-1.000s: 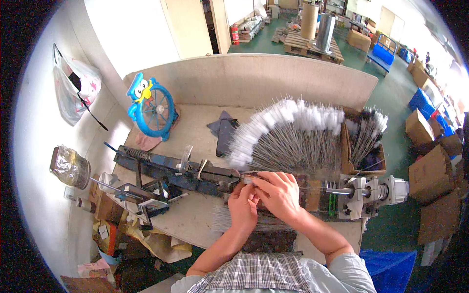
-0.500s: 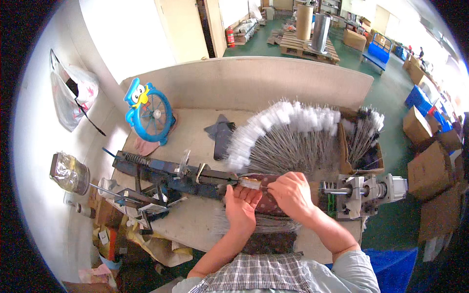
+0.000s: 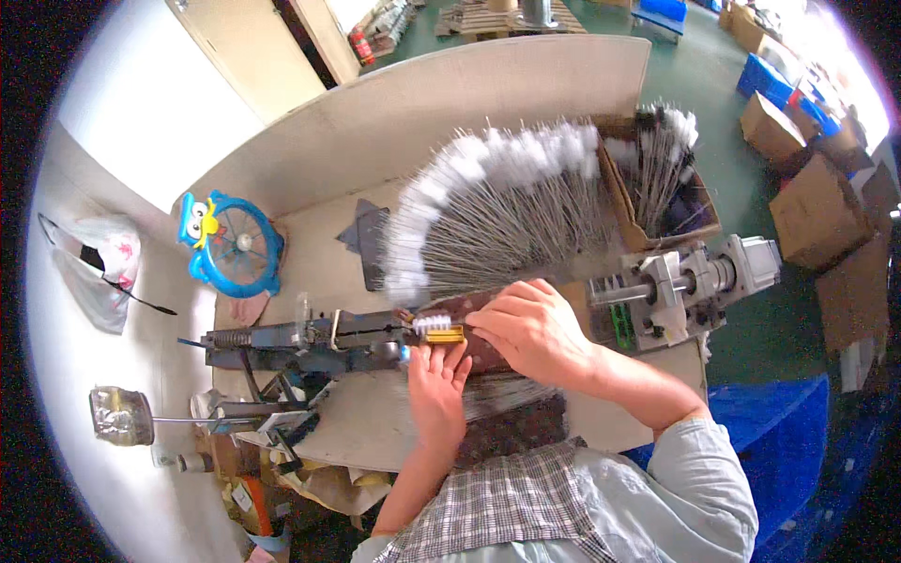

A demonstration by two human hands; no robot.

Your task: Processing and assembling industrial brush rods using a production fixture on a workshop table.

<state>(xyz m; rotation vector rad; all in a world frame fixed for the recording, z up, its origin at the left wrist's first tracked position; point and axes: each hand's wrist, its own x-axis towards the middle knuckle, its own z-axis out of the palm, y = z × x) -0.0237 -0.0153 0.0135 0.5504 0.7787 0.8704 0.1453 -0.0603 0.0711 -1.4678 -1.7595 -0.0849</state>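
A brush head with white bristles (image 3: 434, 323) lies at the right end of a long dark metal bench fixture (image 3: 361, 340), with a small yellow piece (image 3: 445, 334) just below it. Under that piece, my left hand (image 3: 438, 394) has its fingers stretched out and its fingertips close to it; whether they touch I cannot tell. My right hand (image 3: 540, 336) is closed in a pinch at the right end of the brush, on what looks like its thin wire stem, mostly hidden by the fingers. A dark red spotted cloth (image 3: 483, 353) lies beneath both hands.
Many white-tipped wire brushes (image 3: 507, 202) fan out behind my hands. A cardboard box (image 3: 627, 202) of darker brushes stands to their right. At the right end sits a metal shaft unit (image 3: 671, 291). A blue toy-like fan (image 3: 239, 246) stands at the left. A low board (image 3: 422, 103) edges the table's back.
The view has turned and dropped, so the bench appears tilted. The yellow piece now shows below the white bristles. My left fingers have come up beneath it; my right hand keeps its pinch.
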